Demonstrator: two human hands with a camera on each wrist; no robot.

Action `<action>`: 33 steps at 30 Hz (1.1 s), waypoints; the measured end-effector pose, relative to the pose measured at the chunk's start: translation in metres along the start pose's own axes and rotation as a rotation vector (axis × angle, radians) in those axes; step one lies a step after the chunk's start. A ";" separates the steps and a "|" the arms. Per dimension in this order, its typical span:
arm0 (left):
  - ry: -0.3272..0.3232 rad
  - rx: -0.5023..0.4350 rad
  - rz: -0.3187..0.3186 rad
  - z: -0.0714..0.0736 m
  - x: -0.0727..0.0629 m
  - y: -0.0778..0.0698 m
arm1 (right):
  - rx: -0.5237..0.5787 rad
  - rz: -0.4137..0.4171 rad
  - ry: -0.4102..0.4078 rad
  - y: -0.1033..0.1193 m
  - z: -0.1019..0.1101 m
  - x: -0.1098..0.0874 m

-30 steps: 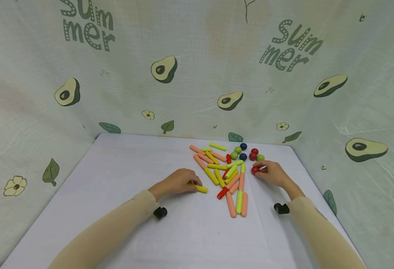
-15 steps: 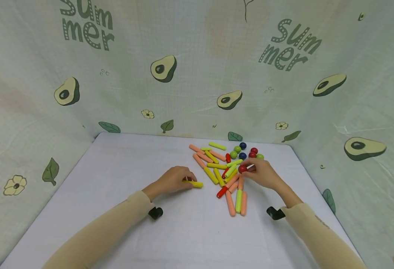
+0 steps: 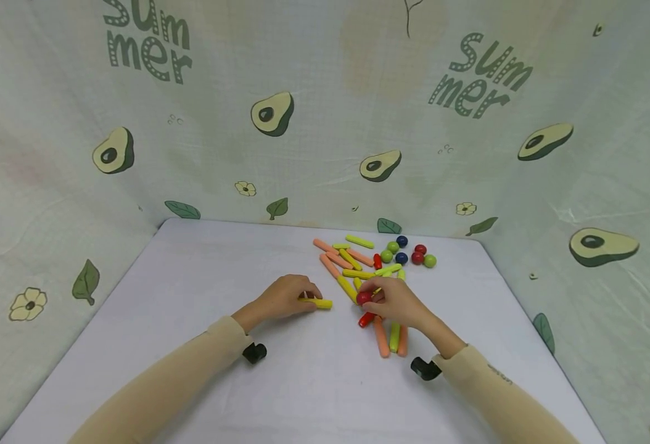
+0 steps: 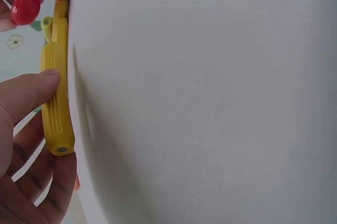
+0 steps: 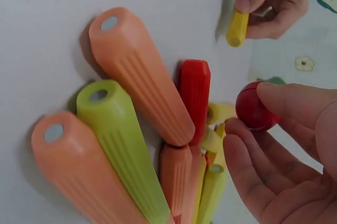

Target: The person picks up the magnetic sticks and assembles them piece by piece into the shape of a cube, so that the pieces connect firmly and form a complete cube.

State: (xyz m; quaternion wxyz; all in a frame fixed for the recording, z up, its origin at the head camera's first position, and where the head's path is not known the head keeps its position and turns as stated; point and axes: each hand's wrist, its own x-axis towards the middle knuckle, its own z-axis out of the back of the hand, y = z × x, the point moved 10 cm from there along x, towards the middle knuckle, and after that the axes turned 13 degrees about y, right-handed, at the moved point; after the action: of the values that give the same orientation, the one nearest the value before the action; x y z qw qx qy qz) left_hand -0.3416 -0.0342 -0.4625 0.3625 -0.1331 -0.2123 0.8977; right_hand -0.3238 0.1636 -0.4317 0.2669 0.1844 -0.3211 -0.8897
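Pinching a yellow stick (image 3: 320, 304) between thumb and fingers, the left hand (image 3: 283, 297) aims its free end at three o'clock, taking twelve as the patterned cloth (image 3: 325, 129). Across a gap, the right hand (image 3: 399, 302) grips a red ball (image 3: 364, 298) by thumb and fingertips, at that hand's nine o'clock; being smooth, it could slip out if squeezed off-centre. Near the ball's six o'clock lies a red stick (image 3: 366, 319) that dipping fingers could knock. Grey discs (image 5: 109, 23) show in stick ends; if magnetic, they might snag the ball early. Peach sticks (image 3: 381, 338) and a lime stick (image 3: 394, 338), at the right hand's six to seven, could shift under a lowered palm. Farther out, a blue ball (image 3: 401, 258) at twelve and a green ball (image 3: 430, 261) at one might roll across the worktop (image 3: 280, 394) if bumped.
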 end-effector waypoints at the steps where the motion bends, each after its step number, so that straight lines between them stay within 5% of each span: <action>1: -0.001 0.001 0.000 0.000 0.000 0.000 | -0.010 0.005 0.001 0.002 -0.003 0.002; 13: -0.003 -0.015 0.008 0.002 0.001 -0.001 | -0.001 -0.046 0.013 0.005 -0.027 0.024; 33: 0.006 -0.011 0.029 -0.001 0.000 -0.002 | -0.029 0.004 0.017 0.009 -0.039 0.038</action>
State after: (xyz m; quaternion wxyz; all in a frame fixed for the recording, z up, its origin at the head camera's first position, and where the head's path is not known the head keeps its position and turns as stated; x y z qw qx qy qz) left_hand -0.3397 -0.0328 -0.4623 0.3493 -0.1406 -0.2143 0.9013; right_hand -0.3309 0.1170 -0.4604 0.2740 0.1874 -0.3062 -0.8922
